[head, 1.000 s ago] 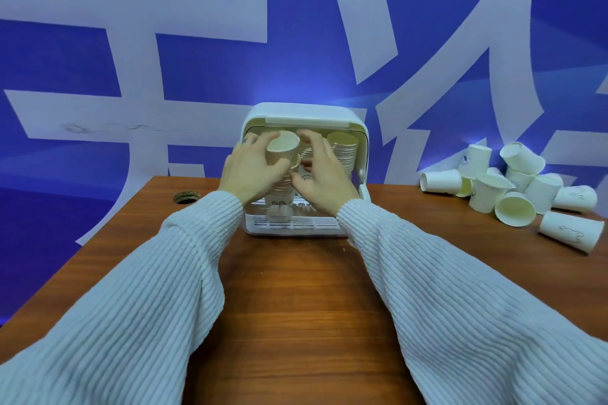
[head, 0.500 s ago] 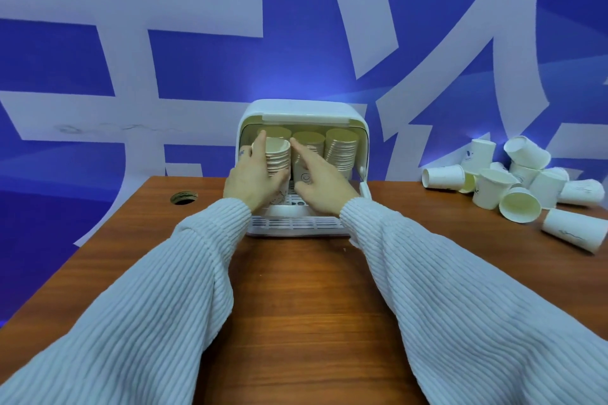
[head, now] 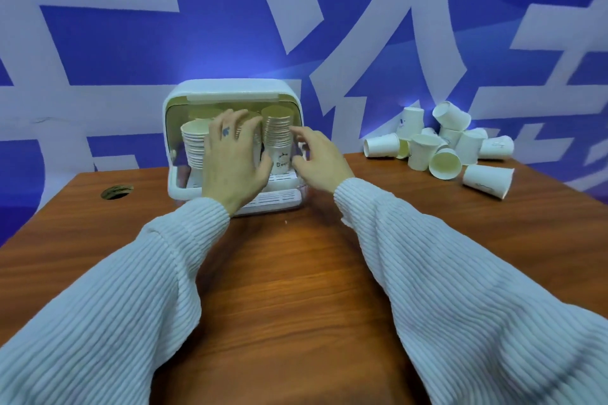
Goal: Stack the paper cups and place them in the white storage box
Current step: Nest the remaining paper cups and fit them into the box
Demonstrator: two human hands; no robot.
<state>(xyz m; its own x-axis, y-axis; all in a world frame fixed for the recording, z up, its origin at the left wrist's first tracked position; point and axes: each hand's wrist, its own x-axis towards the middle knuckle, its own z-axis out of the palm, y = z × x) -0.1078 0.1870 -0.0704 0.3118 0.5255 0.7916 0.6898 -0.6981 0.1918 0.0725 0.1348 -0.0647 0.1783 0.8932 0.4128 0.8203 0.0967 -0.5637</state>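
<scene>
1. The white storage box [head: 230, 92] stands at centre frame, at the back of the wooden table [head: 296, 273], its open front facing the camera. Upright cup stacks stand inside: one at the left [head: 192, 145], one at the right [head: 278, 138], more behind, partly hidden.
2. The left hand [head: 230, 158] is inside the opening, fingers spread and nearly straight, lying against the stacks between left and right; whether it presses or only touches them cannot be told.
3. The right hand [head: 317, 158] hovers at the box's right edge, fingers loosely curled, holding nothing, just beside the right stack.
4. The loose cups [head: 441, 145] lie in a heap at right of frame, well apart from the box, most tipped on their sides with long axes roughly level. They lie rightward of both hands; the right hand is the nearer, so the next fetch likely falls to it.
5. Writing: the bottom cup of the right stack shows dark print beginning "Be", the rest unreadable. Large white characters cross the blue wall [head: 98, 43], cropped.
</scene>
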